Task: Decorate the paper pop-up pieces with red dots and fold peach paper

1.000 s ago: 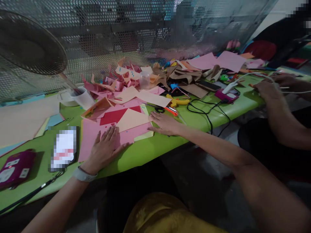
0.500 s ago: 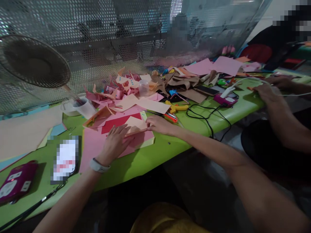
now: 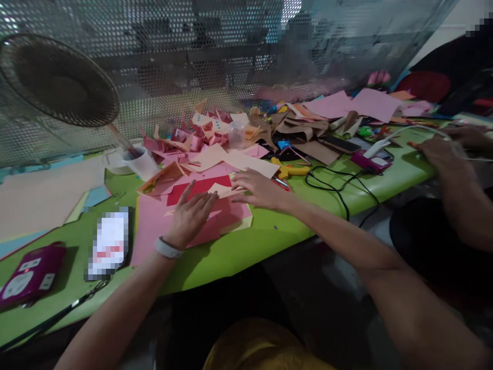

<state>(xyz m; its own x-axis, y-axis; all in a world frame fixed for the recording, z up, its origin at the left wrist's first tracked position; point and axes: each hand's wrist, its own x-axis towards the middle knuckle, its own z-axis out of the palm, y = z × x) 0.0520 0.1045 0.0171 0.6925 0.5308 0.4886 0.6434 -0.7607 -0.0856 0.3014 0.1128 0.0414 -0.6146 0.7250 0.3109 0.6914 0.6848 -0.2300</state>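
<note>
A small cream paper (image 3: 222, 190) with a slanting edge lies over pink and red sheets, between my two hands. My left hand (image 3: 193, 215) rests with fingers spread on the pink sheets, fingertips at the left end of the cream paper. My right hand (image 3: 261, 188) is at the other end, its fingers stretched and the thumb apart; whether it touches the paper is hard to make out. Behind my left fingers is a red sheet (image 3: 179, 190). A large pink sheet (image 3: 148, 226) spreads out underneath. An orange-handled cutter (image 3: 283, 184) shows just beyond my right wrist.
Heaped paper scraps (image 3: 192, 136) and a clear cup (image 3: 236, 134) lie behind. A yellow tool (image 3: 290, 169) and black cable (image 3: 335, 187) are to the right. Left are a phone (image 3: 110, 244), a purple power strip (image 3: 33, 275) and a fan (image 3: 61, 82). A co-worker's hand (image 3: 433, 151) is far right.
My right fingers have spread from a pinch at the cream paper's edge. My left fingers have lifted and fanned out. Less of the cream paper shows. The whole view has shifted slightly.
</note>
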